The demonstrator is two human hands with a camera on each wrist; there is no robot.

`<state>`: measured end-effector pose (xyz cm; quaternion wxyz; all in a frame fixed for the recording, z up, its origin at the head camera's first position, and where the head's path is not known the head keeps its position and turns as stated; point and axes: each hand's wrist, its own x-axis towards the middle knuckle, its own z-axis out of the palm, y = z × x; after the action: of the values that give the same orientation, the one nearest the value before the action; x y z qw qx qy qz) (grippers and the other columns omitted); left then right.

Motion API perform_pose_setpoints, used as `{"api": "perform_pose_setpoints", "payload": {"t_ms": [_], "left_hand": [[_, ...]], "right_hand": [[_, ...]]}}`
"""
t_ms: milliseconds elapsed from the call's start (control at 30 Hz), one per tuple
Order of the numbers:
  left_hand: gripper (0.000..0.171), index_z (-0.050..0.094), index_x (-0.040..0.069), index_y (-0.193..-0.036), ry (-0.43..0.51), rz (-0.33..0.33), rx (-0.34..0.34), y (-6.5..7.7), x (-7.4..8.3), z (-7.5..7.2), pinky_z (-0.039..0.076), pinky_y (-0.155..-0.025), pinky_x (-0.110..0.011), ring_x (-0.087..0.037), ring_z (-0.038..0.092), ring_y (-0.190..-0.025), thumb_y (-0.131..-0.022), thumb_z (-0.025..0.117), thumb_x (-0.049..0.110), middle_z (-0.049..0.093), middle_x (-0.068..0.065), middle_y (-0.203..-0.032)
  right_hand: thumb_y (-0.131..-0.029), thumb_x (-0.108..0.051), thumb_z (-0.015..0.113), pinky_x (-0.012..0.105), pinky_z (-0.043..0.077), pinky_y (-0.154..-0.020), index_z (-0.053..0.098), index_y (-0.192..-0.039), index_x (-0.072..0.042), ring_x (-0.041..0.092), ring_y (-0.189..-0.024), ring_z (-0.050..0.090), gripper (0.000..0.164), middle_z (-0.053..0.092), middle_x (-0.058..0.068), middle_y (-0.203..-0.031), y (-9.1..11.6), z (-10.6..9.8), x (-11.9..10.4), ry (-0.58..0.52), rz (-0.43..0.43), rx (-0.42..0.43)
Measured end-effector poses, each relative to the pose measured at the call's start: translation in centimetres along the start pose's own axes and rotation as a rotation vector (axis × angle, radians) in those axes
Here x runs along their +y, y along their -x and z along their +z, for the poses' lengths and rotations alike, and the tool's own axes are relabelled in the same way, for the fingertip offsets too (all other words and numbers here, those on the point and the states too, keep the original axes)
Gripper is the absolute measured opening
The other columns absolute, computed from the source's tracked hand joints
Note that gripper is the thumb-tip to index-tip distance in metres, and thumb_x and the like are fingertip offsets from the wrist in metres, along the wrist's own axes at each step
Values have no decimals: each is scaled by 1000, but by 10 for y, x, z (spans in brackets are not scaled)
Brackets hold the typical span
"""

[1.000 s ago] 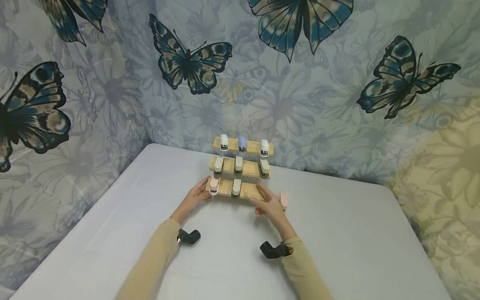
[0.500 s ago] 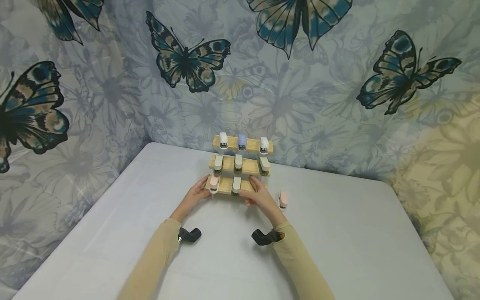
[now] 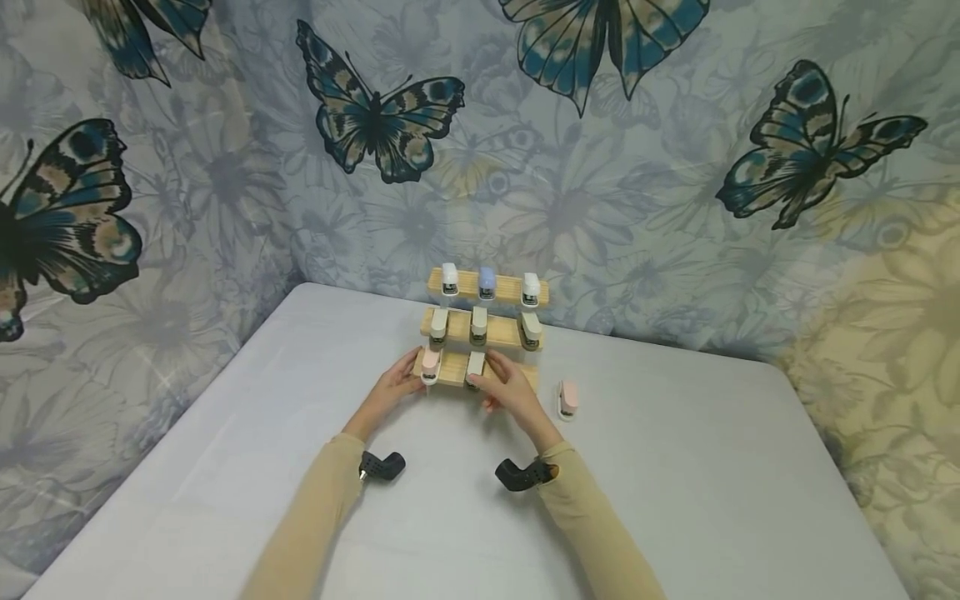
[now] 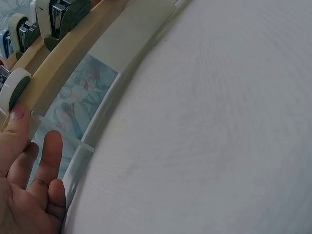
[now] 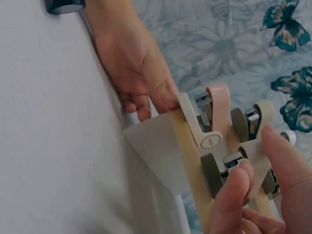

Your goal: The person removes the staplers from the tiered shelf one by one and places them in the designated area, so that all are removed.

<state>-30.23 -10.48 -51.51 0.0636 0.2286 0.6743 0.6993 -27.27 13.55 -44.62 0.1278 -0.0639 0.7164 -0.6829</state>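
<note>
A three-tier wooden display rack [image 3: 501,330] with clear supports stands near the wall and carries several mini staplers. My left hand [image 3: 386,396] holds the left end of its lowest shelf; in the left wrist view the thumb [image 4: 17,126] presses the wood beside a clear side panel [image 4: 63,131]. With thumb and index finger, my right hand [image 3: 513,398] pinches the cream-and-green stapler [image 3: 476,365] in the middle of that shelf. To its left, a pink stapler [image 5: 221,105] sits at the shelf's end. The right hand's other fingers are partly hidden.
A second pink stapler [image 3: 568,398] lies on the white table [image 3: 690,467], right of the rack. White and blue staplers [image 3: 487,283] line the top shelf, cream ones [image 3: 530,328] the middle. Butterfly-patterned cloth [image 3: 600,208] hangs close behind the rack.
My right hand has moved left from the lowest shelf's right end to its middle stapler, uncovering the loose pink stapler on the table. My left hand stays at the rack's left end.
</note>
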Motion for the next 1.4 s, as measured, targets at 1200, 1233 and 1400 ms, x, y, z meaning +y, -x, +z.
{"api": "perform_pose_setpoints", "payload": {"t_ms": [1200,1233,1400], "left_hand": [[66,18,3,-142,-2,-89,39,2,4,1,36,-94,-36,-27,48,-109,-89,56,13,23,-13,-143],[66,18,4,-142,-7,-95,40,1,4,1,37,-94,-36,-27,49,-108,-89,56,13,23,-13,-143],[64,17,3,-142,-8,-109,33,2,11,2,36,-94,-35,-26,49,-109,-90,54,11,24,-15,-143]], "right_hand": [[-74,-13,74,26,48,-46,36,-135,-2,12,-48,51,73,40,16,-134,8,-11,-1,81,-35,63],[-74,-13,75,27,48,-47,36,-136,-2,12,-49,52,74,41,16,-133,8,-14,-2,94,-23,48],[-76,-11,73,29,49,-49,34,-135,3,13,-51,52,72,40,20,-132,20,-23,-12,98,-5,27]]}}
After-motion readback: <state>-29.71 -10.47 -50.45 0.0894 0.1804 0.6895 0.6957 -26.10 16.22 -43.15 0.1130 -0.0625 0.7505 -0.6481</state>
